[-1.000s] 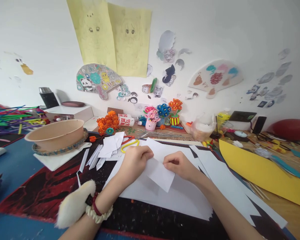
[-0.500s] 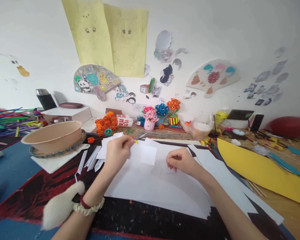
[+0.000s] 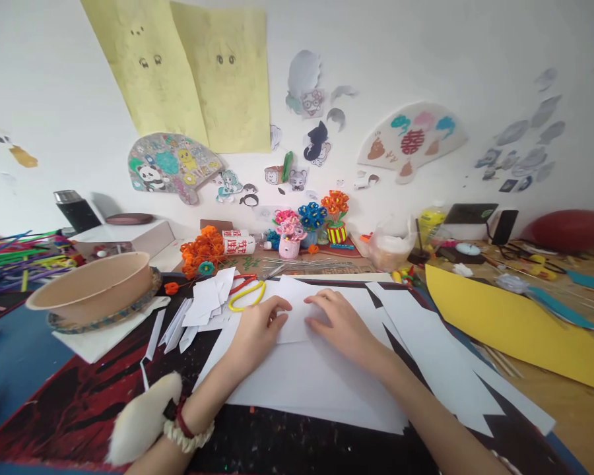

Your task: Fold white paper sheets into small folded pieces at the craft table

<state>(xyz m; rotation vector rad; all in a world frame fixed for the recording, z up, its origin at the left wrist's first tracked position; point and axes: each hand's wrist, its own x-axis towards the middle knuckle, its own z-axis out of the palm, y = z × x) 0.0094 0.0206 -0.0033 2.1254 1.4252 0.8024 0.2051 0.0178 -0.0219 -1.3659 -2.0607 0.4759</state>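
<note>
A small white paper piece [image 3: 293, 335] lies on a larger white sheet [image 3: 321, 382] in front of me. My left hand [image 3: 260, 326] is at the piece's left side, fingers curved, with a gap between thumb and forefinger. At its right side is my right hand [image 3: 344, 330], thumb and fingers spread apart. Whether the fingertips touch the paper I cannot tell. Yellow-handled scissors [image 3: 247, 297] rest just beyond my left hand. Beside them sits a pile of small cut papers [image 3: 208, 300], with folded white strips [image 3: 175, 324] to its left.
A beige oval basin [image 3: 92, 284] stands at the left, near colourful pipe cleaners [image 3: 20, 257]. Cut white sheets [image 3: 440, 356] and a yellow sheet [image 3: 515, 330] lie at the right. Along the back are pipe-cleaner flowers [image 3: 336, 208] and a plastic bottle [image 3: 240, 243].
My left hand has moved right, away from the cut papers, uncovering the scissors. My right hand has moved to the small paper and its fingers have spread. The view has shifted slightly.
</note>
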